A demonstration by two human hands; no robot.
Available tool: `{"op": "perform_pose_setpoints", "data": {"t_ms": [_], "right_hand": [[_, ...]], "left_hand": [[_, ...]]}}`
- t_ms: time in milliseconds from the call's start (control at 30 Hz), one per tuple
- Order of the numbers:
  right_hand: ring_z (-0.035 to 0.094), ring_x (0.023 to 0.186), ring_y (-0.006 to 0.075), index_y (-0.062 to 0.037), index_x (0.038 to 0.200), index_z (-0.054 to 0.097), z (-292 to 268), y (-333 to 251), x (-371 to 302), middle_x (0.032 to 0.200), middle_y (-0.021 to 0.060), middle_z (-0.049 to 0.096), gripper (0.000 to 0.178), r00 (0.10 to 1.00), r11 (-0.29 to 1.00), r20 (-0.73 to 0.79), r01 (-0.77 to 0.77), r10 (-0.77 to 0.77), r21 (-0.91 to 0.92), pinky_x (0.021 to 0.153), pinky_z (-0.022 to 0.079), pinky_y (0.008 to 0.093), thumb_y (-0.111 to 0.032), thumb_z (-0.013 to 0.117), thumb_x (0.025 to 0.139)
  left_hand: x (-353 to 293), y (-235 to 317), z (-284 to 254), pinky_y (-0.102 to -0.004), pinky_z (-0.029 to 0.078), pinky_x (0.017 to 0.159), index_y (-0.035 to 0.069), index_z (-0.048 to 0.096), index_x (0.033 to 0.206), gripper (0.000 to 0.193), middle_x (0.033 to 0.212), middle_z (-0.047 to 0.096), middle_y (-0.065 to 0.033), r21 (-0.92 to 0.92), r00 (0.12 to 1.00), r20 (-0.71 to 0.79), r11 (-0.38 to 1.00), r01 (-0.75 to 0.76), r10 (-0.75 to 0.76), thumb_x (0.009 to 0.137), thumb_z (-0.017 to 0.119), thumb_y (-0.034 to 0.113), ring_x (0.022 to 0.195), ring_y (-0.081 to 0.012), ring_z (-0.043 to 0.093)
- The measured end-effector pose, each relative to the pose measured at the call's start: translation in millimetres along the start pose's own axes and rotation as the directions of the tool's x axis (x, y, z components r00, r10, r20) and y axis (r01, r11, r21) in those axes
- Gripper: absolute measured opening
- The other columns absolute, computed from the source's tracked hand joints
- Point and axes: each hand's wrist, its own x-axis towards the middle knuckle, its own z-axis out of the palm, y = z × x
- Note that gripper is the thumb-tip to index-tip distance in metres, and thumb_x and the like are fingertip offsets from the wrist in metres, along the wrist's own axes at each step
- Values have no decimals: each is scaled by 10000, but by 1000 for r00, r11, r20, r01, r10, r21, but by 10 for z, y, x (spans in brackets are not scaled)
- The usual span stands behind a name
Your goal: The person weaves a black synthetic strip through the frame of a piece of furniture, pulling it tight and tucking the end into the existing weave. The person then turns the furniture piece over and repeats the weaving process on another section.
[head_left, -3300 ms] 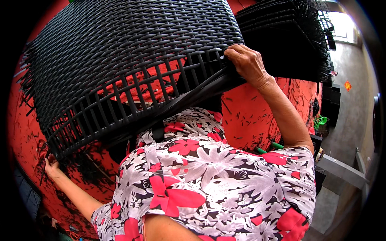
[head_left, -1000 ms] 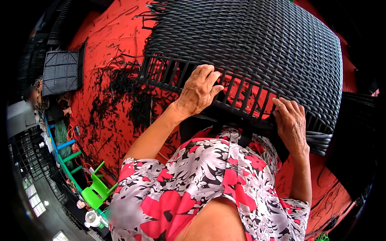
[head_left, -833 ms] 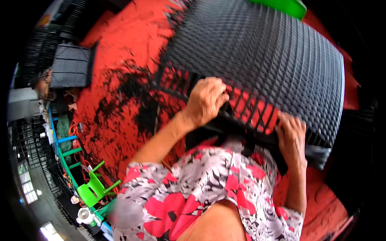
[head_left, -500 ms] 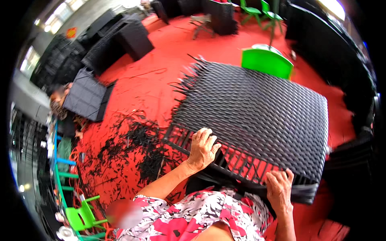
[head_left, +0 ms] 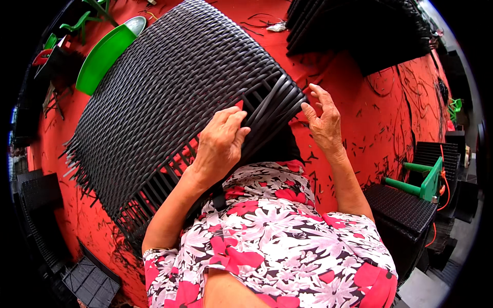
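Note:
A black woven rattan-like panel (head_left: 174, 77) lies in front of me, bare frame bars (head_left: 162, 187) showing along its near edge. Loose black strands (head_left: 272, 108) bend round its right corner. My left hand (head_left: 221, 141) is over the near edge close to that corner, its fingers curled and closed; whatever they grip is hidden. Just off the corner, my right hand (head_left: 324, 120) is raised with fingers apart and nothing visible in it. Its thumb is close to the strands.
A green chair back (head_left: 105, 59) is at the panel's far left side. Black woven pieces (head_left: 359, 31) stand at the far right. At right, a green frame (head_left: 423, 179) lies on a black woven block (head_left: 398, 205). Black scraps litter the red floor (head_left: 354, 138).
The view has swung round, so the panel now appears tilted. My left hand has shifted along the near edge toward the right corner. My right hand is now off the edge, its fingers spread.

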Motion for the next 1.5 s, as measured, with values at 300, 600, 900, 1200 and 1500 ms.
{"op": "perform_pose_setpoints", "data": {"t_ms": [300,600,900,1200,1500], "right_hand": [[586,1089,244,-17,1247,549,8,-185,94,1187,134,604,378,995,983,68,-79,68,168,932,464,335,-170,613,908],[572,1085,171,3,1283,504,-190,-70,-3,1213,116,592,381,866,545,167,-435,471,717,970,429,324,-250,465,1001],[550,1025,93,-1,1230,564,-174,-164,-10,1092,17,614,413,859,577,330,-509,392,638,939,409,244,-299,575,944],[586,910,92,-34,1133,638,-389,-285,287,1014,18,631,232,984,928,96,-173,149,329,839,463,236,-103,598,914],[596,946,244,-52,1210,563,-248,-1516,601,949,68,639,440,574,696,458,701,-679,156,910,426,397,-68,593,771]], "left_hand": [[641,135,324,-356,496,663,-14,656,957,262,818,656,-169,36,933,190,951,306,-307,835,692,215,711,-280,642],[933,73,251,-300,500,596,-3,657,816,224,638,625,-71,-158,645,493,668,727,-585,877,626,210,612,-142,611],[940,432,25,-240,474,581,-16,550,956,168,786,603,-49,-279,614,553,570,773,-563,909,581,143,655,-91,565],[931,381,-3,-248,468,577,-44,605,1065,266,819,653,-53,-253,720,485,709,658,-496,850,629,112,658,-82,563],[666,845,-1222,-192,403,447,-105,451,1212,462,720,598,-74,-585,605,600,228,778,-523,838,611,116,530,-98,531]]}}
